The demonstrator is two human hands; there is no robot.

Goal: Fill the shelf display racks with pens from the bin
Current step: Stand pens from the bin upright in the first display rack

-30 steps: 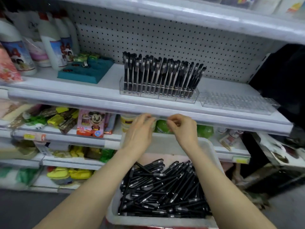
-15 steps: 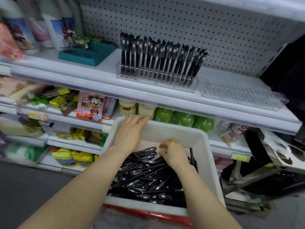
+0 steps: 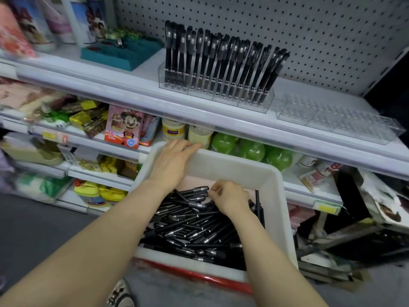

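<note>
Head view: black, silver-tipped pens (image 3: pixel 188 227) heaped in white bin (image 3: pixel 232 171).

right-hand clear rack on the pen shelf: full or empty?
Empty. The right clear rack shows only bare slots, with nothing standing in it. The left rack beside it is packed with upright pens.

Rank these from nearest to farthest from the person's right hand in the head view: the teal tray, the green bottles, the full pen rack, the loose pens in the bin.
1. Loose pens, in the bin, under the right hand.
2. Green bottles, lower shelf just beyond the bin.
3. Full pen rack, upper shelf.
4. Teal tray, upper shelf, far left.
</note>
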